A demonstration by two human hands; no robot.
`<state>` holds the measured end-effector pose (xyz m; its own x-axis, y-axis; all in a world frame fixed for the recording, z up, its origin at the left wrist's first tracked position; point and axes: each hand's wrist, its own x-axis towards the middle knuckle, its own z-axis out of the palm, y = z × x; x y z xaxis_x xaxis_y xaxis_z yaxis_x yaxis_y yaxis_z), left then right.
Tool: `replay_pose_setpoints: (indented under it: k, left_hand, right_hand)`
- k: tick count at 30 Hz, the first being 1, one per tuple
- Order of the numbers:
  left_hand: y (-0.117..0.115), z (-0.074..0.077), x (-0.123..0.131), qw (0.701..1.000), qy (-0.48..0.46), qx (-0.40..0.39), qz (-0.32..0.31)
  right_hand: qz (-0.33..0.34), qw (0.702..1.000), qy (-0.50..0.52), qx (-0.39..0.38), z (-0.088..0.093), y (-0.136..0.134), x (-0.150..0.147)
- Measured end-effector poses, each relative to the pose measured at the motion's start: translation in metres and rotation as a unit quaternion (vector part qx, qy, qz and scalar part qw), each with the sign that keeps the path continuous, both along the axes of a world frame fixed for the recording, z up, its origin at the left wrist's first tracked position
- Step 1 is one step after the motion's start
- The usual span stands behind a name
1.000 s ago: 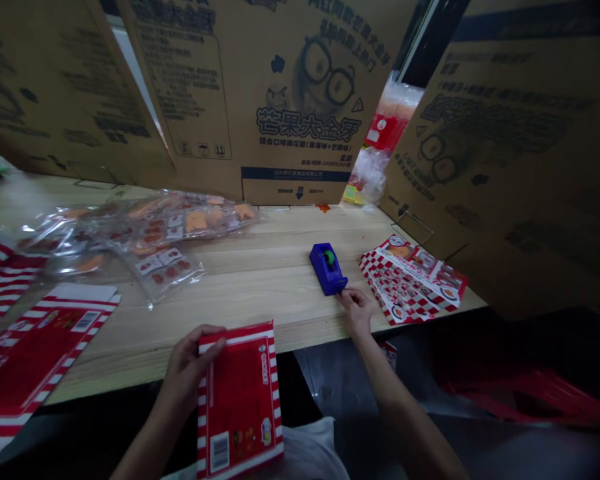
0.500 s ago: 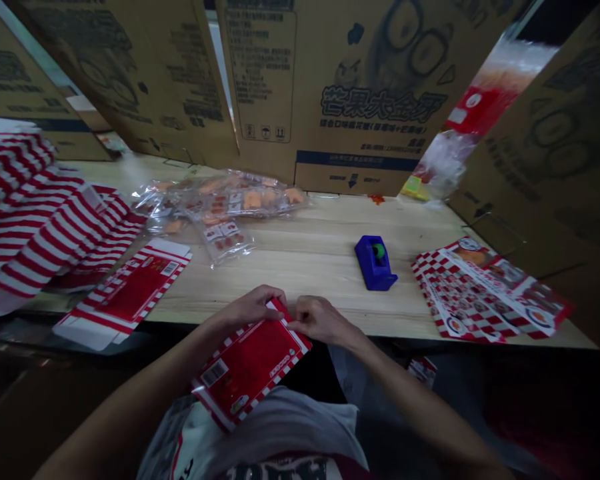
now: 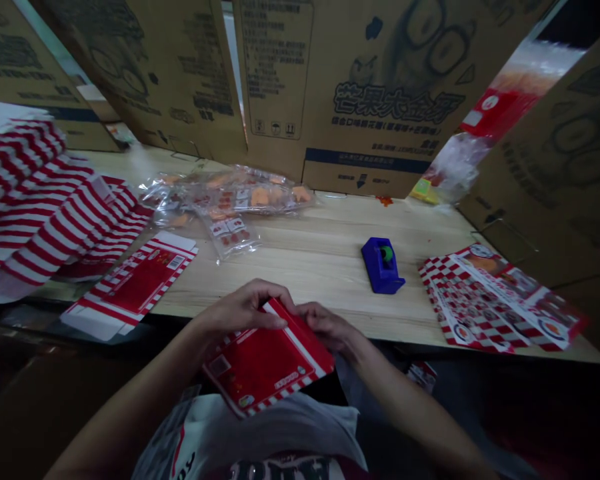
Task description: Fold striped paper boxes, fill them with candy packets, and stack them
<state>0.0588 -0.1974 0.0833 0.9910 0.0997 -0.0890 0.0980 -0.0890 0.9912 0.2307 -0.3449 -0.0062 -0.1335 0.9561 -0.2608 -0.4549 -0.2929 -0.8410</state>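
A flat red box with red-and-white striped edges rests over my lap at the table's near edge. My left hand grips its top end from the left, fingers curled over the edge. On the right side of that same end, my right hand pinches the box with closed fingers. A small blue tape dispenser stands on the wooden table just beyond my right hand.
A flat red box blank and a pile of striped blanks lie at the left. Clear packets of snacks sit mid-table. Checkered leaflets fan out at the right. Large cardboard cartons wall the back and right.
My right hand left the tape dispenser and came to the red box. The box moved from upright in my left hand to held by both hands, tilted over my lap.
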Motion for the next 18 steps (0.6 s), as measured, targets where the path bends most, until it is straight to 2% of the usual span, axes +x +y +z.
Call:
replay_pose_setpoints:
  k: [2, 4, 5, 6, 8, 10, 12, 14, 15, 16, 18]
  left_hand:
    - [-0.001, 0.025, -0.012, 0.986, -0.065, 0.097, 0.119]
    - [-0.012, 0.043, -0.020, 0.931, -0.155, 0.221, 0.247]
    - [-0.020, 0.045, -0.021, 0.893, -0.201, 0.280, 0.290]
    - [-0.030, 0.043, -0.018, 0.859, -0.241, 0.330, 0.307]
    - [-0.048, 0.022, -0.008, 0.821, -0.275, 0.393, 0.309]
    - [-0.061, -0.010, 0.003, 0.817, -0.282, 0.421, 0.274]
    - [-0.066, -0.038, 0.007, 0.861, -0.246, 0.414, 0.166]
    - [-0.057, -0.053, -0.002, 0.893, -0.204, 0.389, 0.101]
    - [-0.045, -0.055, -0.011, 0.900, -0.177, 0.382, 0.108]
    - [-0.029, -0.055, -0.022, 0.900, -0.141, 0.386, 0.144]
    - [0.016, -0.051, -0.048, 0.872, -0.025, 0.419, 0.253]
  right_hand:
    - [-0.152, 0.987, -0.018, 0.038, 0.011, -0.001, 0.018]
    - [-0.302, 0.951, -0.012, 0.073, 0.020, -0.006, 0.035]
    - [-0.330, 0.941, -0.005, 0.071, 0.022, -0.009, 0.040]
    - [-0.338, 0.939, -0.008, 0.064, 0.021, -0.013, 0.041]
    - [-0.278, 0.960, -0.022, 0.022, 0.013, -0.021, 0.035]
    - [-0.227, 0.973, -0.002, -0.039, -0.001, -0.027, 0.020]
    - [-0.238, 0.968, -0.002, -0.083, -0.016, -0.029, 0.003]
    - [-0.277, 0.954, -0.029, -0.113, -0.026, -0.026, -0.007]
    - [-0.290, 0.947, -0.045, -0.126, -0.028, -0.024, -0.008]
    - [-0.301, 0.942, -0.058, -0.138, -0.029, -0.021, -0.007]
    - [-0.324, 0.931, -0.085, -0.144, -0.025, -0.020, 0.004]
